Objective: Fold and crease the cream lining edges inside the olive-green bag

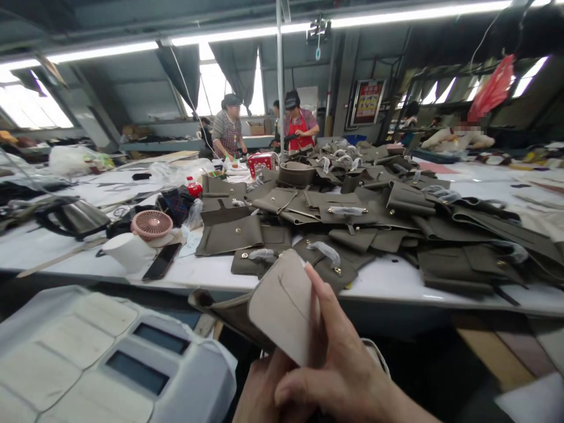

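A light beige leather piece with rounded corners [284, 299] is raised in front of me, a dark line curving across its face. My right hand [339, 346] grips its right side, fingers behind the edge and thumb low across the front. Below it, my left hand [264, 385] is closed around the lower part; its fingers are partly hidden. A dark olive leather part [238, 314] sticks out to the left behind the beige face and seems joined to it, though the join is hidden.
Olive leather bag pieces [348, 211] lie heaped on the white table [374, 281]. On its left are a kettle [73, 214], a white mug [127, 251], a pink fan [152, 224] and a phone [162, 261]. A padded, covered machine [110, 358] stands at lower left. People work beyond.
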Demonstrator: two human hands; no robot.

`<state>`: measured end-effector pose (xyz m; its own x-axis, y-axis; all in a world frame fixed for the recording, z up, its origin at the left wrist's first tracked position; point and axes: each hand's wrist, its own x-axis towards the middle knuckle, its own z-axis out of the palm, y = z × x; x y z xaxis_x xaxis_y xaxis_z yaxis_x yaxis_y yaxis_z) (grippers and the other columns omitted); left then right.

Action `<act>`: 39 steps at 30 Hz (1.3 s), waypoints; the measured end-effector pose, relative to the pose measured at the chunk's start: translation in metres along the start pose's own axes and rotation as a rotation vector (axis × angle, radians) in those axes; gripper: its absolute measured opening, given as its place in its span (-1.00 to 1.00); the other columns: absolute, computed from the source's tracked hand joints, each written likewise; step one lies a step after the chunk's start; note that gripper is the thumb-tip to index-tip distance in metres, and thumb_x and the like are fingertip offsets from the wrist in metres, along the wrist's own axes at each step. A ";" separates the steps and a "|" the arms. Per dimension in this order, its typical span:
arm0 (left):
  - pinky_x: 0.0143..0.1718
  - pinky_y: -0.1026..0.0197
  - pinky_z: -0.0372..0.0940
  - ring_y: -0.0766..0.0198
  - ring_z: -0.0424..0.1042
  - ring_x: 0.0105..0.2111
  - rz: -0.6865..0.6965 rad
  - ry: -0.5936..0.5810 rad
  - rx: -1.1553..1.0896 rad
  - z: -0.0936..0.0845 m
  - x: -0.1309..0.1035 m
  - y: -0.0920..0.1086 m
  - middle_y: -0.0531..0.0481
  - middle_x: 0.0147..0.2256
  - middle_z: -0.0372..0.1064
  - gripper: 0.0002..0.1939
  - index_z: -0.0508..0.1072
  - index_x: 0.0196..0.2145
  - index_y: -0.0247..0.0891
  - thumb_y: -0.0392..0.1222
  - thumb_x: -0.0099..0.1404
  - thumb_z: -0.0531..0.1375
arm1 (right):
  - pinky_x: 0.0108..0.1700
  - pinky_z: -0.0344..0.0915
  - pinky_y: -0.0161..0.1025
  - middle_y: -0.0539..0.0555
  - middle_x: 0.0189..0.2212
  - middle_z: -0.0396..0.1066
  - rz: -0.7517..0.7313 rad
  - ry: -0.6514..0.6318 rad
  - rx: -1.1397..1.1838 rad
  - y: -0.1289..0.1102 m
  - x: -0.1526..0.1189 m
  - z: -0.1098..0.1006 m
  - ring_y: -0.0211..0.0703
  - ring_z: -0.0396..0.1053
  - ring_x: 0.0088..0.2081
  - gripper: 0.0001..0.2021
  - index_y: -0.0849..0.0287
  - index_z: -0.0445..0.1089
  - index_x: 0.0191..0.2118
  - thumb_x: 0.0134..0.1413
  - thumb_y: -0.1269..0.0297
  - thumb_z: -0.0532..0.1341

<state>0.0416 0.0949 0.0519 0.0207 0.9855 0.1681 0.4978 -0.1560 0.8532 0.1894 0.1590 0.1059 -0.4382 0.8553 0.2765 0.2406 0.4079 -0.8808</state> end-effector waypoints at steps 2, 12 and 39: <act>0.02 0.03 0.40 0.01 0.50 -0.09 0.056 -0.107 -0.028 0.002 0.009 0.021 -0.04 -0.15 0.53 -0.63 0.46 0.00 0.00 -0.03 0.22 0.26 | 0.29 0.09 0.16 0.17 0.36 -0.02 -0.026 -0.005 -0.078 0.005 -0.002 -0.021 0.22 0.04 0.32 0.22 -0.03 -0.26 0.41 -0.29 0.22 0.51; -0.24 0.21 0.33 0.30 0.36 -0.28 0.128 0.632 0.195 -0.035 0.009 0.010 -0.07 0.05 0.31 -0.37 0.27 0.16 -0.07 -0.16 0.17 0.36 | 0.23 0.19 0.14 0.15 0.30 0.10 -0.116 0.178 -0.289 0.050 -0.006 -0.070 0.20 0.16 0.25 -0.02 -0.04 -0.09 0.37 -0.13 0.15 0.42; 0.19 0.06 0.21 0.04 0.24 0.22 -0.486 0.314 -0.477 0.031 -0.015 -0.136 -0.09 0.18 0.31 -0.44 0.36 0.12 -0.12 0.23 0.30 0.11 | -0.22 0.37 0.02 0.32 0.04 0.24 -0.340 -0.129 -1.032 0.113 -0.028 -0.015 0.17 0.31 -0.09 -0.12 0.15 -0.19 0.41 0.09 0.22 0.29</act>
<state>0.0000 0.1030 -0.0822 -0.3893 0.8967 -0.2105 -0.0440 0.2102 0.9767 0.2420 0.1857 0.0039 -0.6921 0.6321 0.3484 0.6735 0.7392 -0.0033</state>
